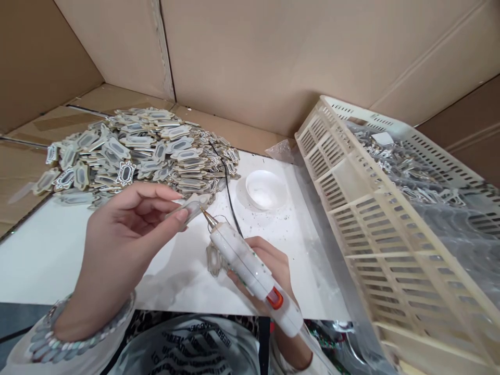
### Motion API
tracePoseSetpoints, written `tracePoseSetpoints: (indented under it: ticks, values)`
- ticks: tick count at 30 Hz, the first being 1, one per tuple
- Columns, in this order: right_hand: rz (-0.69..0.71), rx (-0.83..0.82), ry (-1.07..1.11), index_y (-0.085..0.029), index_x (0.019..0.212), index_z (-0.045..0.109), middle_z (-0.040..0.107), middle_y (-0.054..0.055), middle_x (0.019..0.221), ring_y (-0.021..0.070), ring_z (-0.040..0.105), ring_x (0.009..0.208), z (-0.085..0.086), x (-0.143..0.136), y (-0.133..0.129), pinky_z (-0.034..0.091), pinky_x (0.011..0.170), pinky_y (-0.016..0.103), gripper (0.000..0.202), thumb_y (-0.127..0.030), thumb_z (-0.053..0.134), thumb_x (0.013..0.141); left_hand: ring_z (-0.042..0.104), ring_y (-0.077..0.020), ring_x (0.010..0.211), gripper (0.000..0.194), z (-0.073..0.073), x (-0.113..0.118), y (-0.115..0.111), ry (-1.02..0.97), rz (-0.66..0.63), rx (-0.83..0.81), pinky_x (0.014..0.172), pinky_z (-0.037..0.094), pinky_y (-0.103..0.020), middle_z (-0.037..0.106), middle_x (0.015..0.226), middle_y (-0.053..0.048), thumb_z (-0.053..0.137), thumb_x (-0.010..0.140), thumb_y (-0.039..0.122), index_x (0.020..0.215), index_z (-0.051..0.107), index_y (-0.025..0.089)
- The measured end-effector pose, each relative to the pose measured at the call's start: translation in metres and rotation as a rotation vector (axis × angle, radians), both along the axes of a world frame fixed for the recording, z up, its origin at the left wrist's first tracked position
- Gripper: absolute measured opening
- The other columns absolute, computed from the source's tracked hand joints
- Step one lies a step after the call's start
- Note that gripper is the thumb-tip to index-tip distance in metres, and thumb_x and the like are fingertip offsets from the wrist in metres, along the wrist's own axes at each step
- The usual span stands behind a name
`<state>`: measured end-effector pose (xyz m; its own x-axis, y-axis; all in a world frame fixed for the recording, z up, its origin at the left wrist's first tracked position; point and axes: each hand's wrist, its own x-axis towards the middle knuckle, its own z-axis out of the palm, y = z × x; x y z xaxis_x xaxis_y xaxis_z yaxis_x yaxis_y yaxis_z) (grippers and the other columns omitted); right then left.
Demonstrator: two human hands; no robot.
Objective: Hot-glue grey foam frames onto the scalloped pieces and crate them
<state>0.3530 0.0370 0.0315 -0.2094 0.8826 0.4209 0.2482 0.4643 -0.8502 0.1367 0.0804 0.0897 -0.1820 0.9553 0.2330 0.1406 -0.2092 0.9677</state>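
Observation:
Between the thumb and fingers of my left hand (128, 229) is a small pale frame-shaped plaque (192, 209), tilted toward the middle. My right hand (273, 263) is wrapped round a white hot glue gun (246, 263) with an orange-red part on its body. The gun's brass nozzle (209, 217) points up and left, its tip at the plaque's right end; whether it touches I cannot tell. Another plaque (213, 259) lies on the white board under the gun, partly hidden by it. Most of my right hand's fingers are hidden behind the gun.
A big heap of similar plaques (156, 148) covers the back left. A white bowl (266, 190) stands on the white tabletop (47, 250) amid crumbs. A black cord (230, 203) runs past it. On the right, a cream plastic crate (351, 208) holds bagged metal pieces (402, 166). Cardboard walls (253, 57) enclose the back.

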Motion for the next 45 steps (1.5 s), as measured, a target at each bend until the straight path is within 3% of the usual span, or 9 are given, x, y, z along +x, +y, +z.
tracePoseSetpoints:
  ticks: [12,24,34,45]
  values:
    - [-0.017,-0.035,-0.016,-0.025,0.092,0.073,0.073,0.005,0.097,0.0176,0.069,0.074,-0.002,0.000,-0.001,0.058,0.066,0.029,0.018,-0.008,0.071,0.084,0.066,-0.0115,0.067,0.019,0.000,0.001,-0.004,0.002,-0.001,0.014,0.061,0.057,-0.014,0.069,0.075,0.003,0.081,0.072,0.025,0.087,0.069,0.025]
    - [-0.010,-0.038,0.013,-0.022,0.085,0.070,0.071,0.003,0.097,0.0151,0.068,0.076,0.000,-0.002,-0.001,0.057,0.067,0.026,0.017,-0.005,0.067,0.086,0.065,-0.0121,0.068,0.021,0.007,0.011,-0.008,0.040,0.088,0.071,0.062,0.055,-0.019,0.068,0.076,0.003,0.081,0.071,0.023,0.084,0.066,0.024]
    - [-0.026,-0.057,0.026,-0.022,0.082,0.068,0.070,0.001,0.091,0.0138,0.064,0.070,-0.004,-0.004,-0.001,0.054,0.063,0.025,0.018,-0.005,0.067,0.085,0.064,-0.0091,0.070,0.022,-0.001,0.019,-0.012,0.118,0.209,0.157,0.068,0.054,-0.017,0.065,0.077,0.005,0.080,0.070,0.021,0.081,0.061,0.024]
    - [-0.055,-0.054,-0.013,-0.022,0.082,0.069,0.065,0.000,0.084,0.0130,0.059,0.064,-0.009,-0.002,-0.002,0.052,0.060,0.024,0.017,-0.006,0.066,0.086,0.066,-0.0101,0.070,0.024,0.000,0.020,-0.011,0.108,0.210,0.181,0.067,0.055,-0.018,0.066,0.077,0.005,0.080,0.070,0.022,0.080,0.058,0.023]
